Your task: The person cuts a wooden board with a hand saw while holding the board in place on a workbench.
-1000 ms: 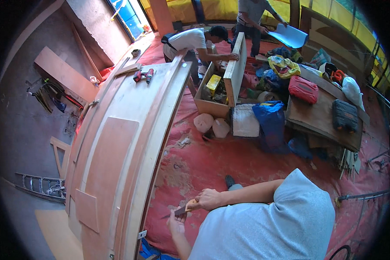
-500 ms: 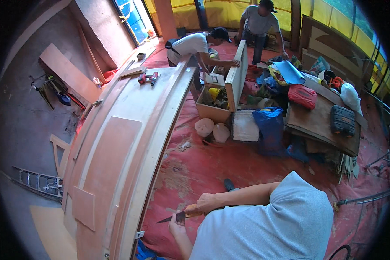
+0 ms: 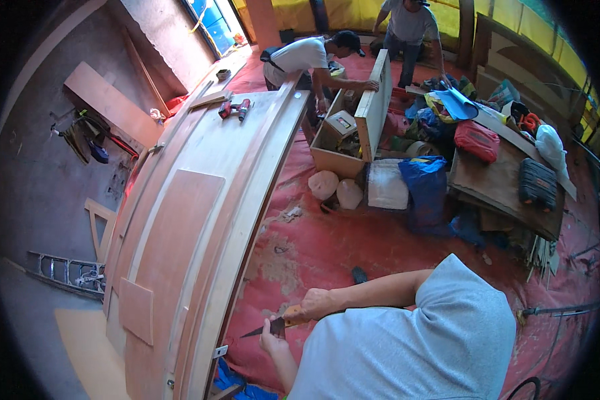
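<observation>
Red floor sheet (image 3: 343,243), long wooden panel (image 3: 210,150), handsaw (image 3: 280,323) held across two hands.
We log the floor sheet beneath everything; the panel runs along the person's left, with a reddish plywood piece (image 3: 180,220) lying flat on it. We mark the gray T-shirt (image 3: 407,340) at lower right, and farther off a wooden box (image 3: 337,162), well apart from the hands. We place the handsaw left of the shirt: dark tapering blade (image 3: 253,332) aimed left, its tip near the panel's edge but apart from it in this view, orange-yellow handle (image 3: 293,312) at the other end. We see the right hand (image 3: 319,304) wrapped round the handle; the left hand (image 3: 273,340), lower and farther left, pinches the blade partway along, exact finger placement too small to tell.
</observation>
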Motion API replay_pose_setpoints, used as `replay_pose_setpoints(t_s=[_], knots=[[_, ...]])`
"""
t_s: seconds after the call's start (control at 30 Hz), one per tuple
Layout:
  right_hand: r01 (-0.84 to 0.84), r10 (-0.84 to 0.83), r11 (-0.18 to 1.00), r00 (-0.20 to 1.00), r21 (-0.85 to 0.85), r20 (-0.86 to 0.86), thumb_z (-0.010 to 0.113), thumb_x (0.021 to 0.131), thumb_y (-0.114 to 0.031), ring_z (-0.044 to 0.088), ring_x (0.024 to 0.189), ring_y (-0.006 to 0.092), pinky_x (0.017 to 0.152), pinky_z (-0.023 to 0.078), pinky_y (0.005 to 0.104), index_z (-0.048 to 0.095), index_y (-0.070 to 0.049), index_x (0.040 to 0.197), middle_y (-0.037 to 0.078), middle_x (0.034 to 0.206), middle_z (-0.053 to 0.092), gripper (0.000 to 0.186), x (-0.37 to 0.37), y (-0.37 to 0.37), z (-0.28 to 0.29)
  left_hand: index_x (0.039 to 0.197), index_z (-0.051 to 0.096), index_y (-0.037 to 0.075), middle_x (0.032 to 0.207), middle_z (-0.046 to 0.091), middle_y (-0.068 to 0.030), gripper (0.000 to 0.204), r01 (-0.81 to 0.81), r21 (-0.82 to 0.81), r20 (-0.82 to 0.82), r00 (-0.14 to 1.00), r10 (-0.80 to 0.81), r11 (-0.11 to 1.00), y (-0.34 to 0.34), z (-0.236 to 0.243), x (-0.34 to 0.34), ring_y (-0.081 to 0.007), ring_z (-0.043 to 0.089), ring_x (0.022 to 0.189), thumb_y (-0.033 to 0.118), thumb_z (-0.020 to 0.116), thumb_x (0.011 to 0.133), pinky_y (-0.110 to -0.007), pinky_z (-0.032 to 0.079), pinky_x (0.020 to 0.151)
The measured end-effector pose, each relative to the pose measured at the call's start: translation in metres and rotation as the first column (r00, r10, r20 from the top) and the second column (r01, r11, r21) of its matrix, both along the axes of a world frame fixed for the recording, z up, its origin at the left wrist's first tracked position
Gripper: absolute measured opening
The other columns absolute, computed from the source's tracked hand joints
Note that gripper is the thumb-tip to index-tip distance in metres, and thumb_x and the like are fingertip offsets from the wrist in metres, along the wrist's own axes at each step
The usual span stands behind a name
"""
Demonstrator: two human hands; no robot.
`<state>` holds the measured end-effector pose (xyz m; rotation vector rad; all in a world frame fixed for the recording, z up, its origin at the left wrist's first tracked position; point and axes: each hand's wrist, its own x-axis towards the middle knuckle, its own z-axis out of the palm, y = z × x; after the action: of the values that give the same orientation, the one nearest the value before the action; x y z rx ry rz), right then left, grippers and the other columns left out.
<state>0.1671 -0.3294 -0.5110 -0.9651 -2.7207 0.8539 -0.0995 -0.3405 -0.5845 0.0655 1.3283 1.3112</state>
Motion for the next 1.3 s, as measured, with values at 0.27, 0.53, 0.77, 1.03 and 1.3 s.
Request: replay_pose_setpoints(t_s=[0.27,0.53,0.77,1.03,1.3], knots=[[-0.018,0.018,1.0,1.0,-0.004,-0.016,0.068,0.1,-0.03,0.077,0.092,0.0347,0.067,0.059,0.052,0.051,-0.021,0.135,0.007,0.108,0.071,0.041,0.003,0.008,0.026,0.119,0.065,-0.008,0.109,0.079,-0.0216,0.031,-0.091,-0.008,-0.034,0.995,0.091,0.996,0.002,0.008,0.009,-0.0321,0.08,0.092,0.009,0.081,0.098,-0.047,0.072,0.08],[-0.024,0.023,0.999,0.999,-0.037,-0.041,0.069,0.097,-0.029,0.076,0.092,0.0368,0.068,0.058,0.0529,0.05,-0.021,0.135,0.007,0.109,0.072,0.043,0.013,0.019,0.023,0.113,0.067,-0.008,0.109,0.078,-0.0232,0.025,-0.141,-0.027,-0.083,0.987,0.138,0.99,0.017,-0.009,0.019,-0.033,0.081,0.091,0.008,0.08,0.097,-0.047,0.073,0.079],[-0.045,0.021,0.996,0.955,-0.074,-0.296,0.07,0.095,-0.025,0.076,0.087,0.0381,0.068,0.059,0.054,0.049,-0.021,0.144,0.012,0.098,0.076,0.053,0.017,0.021,0.042,0.106,0.075,-0.005,0.103,0.08,-0.0151,0.021,-0.048,0.044,-0.051,0.997,0.05,0.998,0.012,-0.021,0.012,-0.0276,0.079,0.085,0.012,0.082,0.096,-0.041,0.067,0.075],[-0.054,0.025,0.979,0.988,0.195,0.152,0.069,0.093,-0.024,0.076,0.067,0.0394,0.058,0.058,0.057,0.052,-0.013,0.14,0.015,0.079,0.077,0.051,0.003,0.025,-0.019,0.114,0.074,0.009,0.109,0.083,-0.0099,0.018,-0.018,0.098,0.04,0.999,0.014,0.995,0.011,-0.001,0.014,-0.0215,0.08,0.094,0.022,0.077,0.101,-0.04,0.068,0.08],[-0.198,0.142,0.958,0.957,0.207,0.254,0.069,0.094,-0.024,0.076,0.067,0.0395,0.058,0.058,0.0571,0.053,-0.012,0.139,0.015,0.079,0.077,0.049,-0.035,0.016,-0.023,0.106,0.076,0.004,0.103,0.083,-0.0122,0.016,-0.176,0.048,0.049,0.984,0.174,0.983,-0.034,-0.009,-0.024,-0.0243,0.082,0.086,0.017,0.078,0.098,-0.043,0.069,0.075]])
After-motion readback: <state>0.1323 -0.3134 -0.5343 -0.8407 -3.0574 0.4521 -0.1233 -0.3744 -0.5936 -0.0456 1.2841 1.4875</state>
